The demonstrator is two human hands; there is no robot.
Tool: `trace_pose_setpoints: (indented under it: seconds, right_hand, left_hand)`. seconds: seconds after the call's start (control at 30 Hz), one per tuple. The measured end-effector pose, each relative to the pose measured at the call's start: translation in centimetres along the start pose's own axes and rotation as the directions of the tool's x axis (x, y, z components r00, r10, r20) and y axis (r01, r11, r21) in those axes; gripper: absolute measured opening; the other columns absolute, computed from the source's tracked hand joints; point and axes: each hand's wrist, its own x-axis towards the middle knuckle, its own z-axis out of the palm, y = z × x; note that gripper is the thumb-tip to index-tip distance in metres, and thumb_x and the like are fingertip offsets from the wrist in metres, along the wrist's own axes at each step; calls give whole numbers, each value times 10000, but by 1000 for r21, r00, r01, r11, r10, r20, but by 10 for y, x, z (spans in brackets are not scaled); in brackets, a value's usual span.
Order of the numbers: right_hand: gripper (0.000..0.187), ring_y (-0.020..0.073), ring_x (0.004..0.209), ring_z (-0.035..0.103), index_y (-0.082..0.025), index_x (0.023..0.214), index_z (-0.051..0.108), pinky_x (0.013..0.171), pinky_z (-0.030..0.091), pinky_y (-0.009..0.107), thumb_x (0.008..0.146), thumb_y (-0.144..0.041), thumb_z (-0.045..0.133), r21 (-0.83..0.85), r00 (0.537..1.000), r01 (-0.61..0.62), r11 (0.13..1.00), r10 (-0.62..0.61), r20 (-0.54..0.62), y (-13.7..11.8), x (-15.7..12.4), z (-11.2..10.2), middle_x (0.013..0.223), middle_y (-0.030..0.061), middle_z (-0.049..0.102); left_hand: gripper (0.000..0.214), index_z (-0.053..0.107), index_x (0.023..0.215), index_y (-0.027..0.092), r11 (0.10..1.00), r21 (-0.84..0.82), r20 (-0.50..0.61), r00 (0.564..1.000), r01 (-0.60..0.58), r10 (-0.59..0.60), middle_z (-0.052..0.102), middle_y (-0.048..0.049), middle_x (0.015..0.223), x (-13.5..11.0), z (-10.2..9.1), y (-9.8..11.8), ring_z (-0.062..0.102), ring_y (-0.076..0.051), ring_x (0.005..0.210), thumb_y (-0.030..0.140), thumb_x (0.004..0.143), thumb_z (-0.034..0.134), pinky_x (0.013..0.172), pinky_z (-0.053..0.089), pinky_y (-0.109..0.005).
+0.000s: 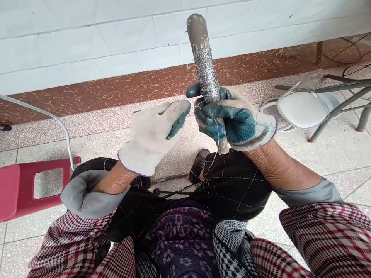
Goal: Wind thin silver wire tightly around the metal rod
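Shows a thick round stick (198, 33), brownish-grey with pale worn patches, blunt at the top. Stands steeply tilted, leaning left towards the top; gripped low in the gloved right hand (236, 117), poking out beneath. Carries silvery wire (210, 83) wound around the middle in dense coils (looser towards the top). Trails some wire loose below the fingers, curving downward.

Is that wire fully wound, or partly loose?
Partly loose: coils wrap the stick, but a strand trails below the right hand.
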Motion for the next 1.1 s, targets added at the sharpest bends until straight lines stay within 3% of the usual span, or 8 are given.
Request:
trace_pose_setpoints:
  seconds: [0.17,0.27,0.3,0.37,0.43,0.53,0.73,1.1]
  right_hand:
    - [350,121,379,434,-262,1106,728,314,300,258,799,-216,889,-92,992,-4,996,-7,-124,-2,-2,3,637,-65,617]
    - [365,141,412,480,-285,1087,758,313,303,278,767,-221,923,-104,985,10,994,-27,-169,0,-1,-1,667,-42,640]
    - [377,141,417,484,-287,1085,769,315,309,281,754,-216,933,-93,985,22,995,-38,-171,1,-1,-1,673,-38,647]
    - [396,136,426,497,-281,1074,777,323,327,279,728,-195,948,-76,985,27,997,-39,-169,2,0,-2,679,-34,660]
    - [415,132,422,505,-270,1044,766,323,344,278,691,-168,959,-89,983,9,996,-25,-183,2,1,1,675,-38,668]
    - [380,132,419,516,-257,981,744,306,350,285,684,-165,961,-168,974,-43,985,5,-225,0,2,7,701,-27,699]
    - [263,122,459,490,-250,868,693,331,400,277,807,-267,948,-267,962,-45,963,-30,-272,-1,1,15,722,5,681]
    - [340,153,463,469,-270,929,742,362,370,310,928,-585,871,-310,926,29,950,-142,-350,5,-2,10,738,16,658]
  left_hand:
    - [328,750,1379,258,999,-35,-135,991,-15,10,809,-52,1218,1,-7,2,774,-244,1055,399,1084,719,905,639,-381]
    - [315,774,1256,244,981,118,-363,912,-157,190,796,-93,1210,-5,-22,8,737,-305,1129,396,995,864,945,612,-453]
    - [243,784,1171,237,962,169,-363,894,-214,263,804,-90,1131,-7,-25,11,746,-301,1059,372,990,874,902,600,-452]
    - [160,786,1010,222,963,135,-193,947,-233,256,801,-64,955,-11,-27,17,740,-253,855,376,1029,825,760,559,-398]
    - [215,783,929,217,997,-38,86,994,-67,70,798,-37,881,-12,-23,22,721,-211,756,380,1065,753,686,525,-341]
    - [126,796,935,219,920,-305,309,939,247,-150,823,-13,914,-10,-10,28,740,-186,803,288,1023,739,740,564,-297]
    - [78,790,894,194,648,-596,433,869,474,-238,817,-20,865,-8,3,33,745,-189,809,266,915,811,751,601,-299]
    - [41,774,888,211,606,-638,456,867,475,-200,804,4,865,-14,3,33,725,-159,777,208,900,735,742,597,-272]
